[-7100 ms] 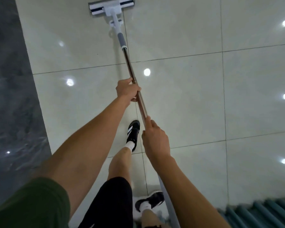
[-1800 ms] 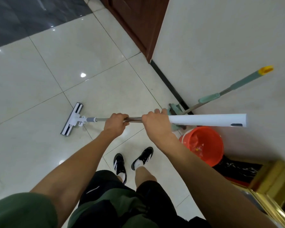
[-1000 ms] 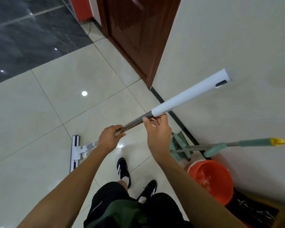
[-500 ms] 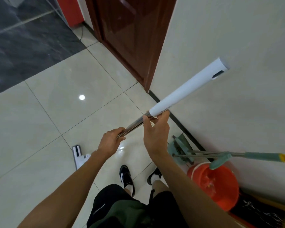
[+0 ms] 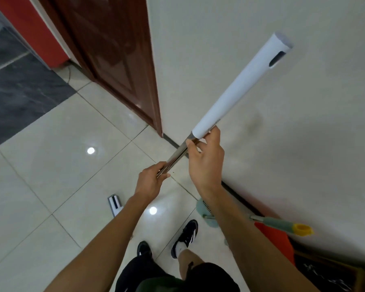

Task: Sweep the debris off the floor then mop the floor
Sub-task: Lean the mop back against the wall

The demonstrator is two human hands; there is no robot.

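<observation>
- The person's shoes [image 5: 185, 237] stood on the pale floor [image 5: 40, 207], close to the wall [image 5: 282, 102] on the right.
- A little further out, one end of the mop head [image 5: 114, 204] showed on the floor beside the left forearm; the rest was hidden behind that arm.
- To the right, low against the wall, a broom [image 5: 282, 225] with a green handle and yellow cap leaned over an orange bucket [image 5: 276, 241], the bucket mostly hidden.
- The left hand [image 5: 151, 182] gripped the metal part of the mop pole [image 5: 177, 157], fingers [image 5: 163, 175] curled round it.
- Just above it, the right hand [image 5: 207, 159] held the pole where metal met the white grip [image 5: 240, 85]; thumb and fingertips pinched it loosely rather than wrapping it.
- The white grip pointed up and right toward the wall, with a dark door [image 5: 114, 60] further off to the left.
- The step looked like parking the mop against the wall, the mopping apparently being finished, though that is a judgement.
- To do it well: keep the head planted, let the lower hand steer, and ease the grip onto the wall gently.
- It should land clear of the broom, so neither pole slides and falls.
</observation>
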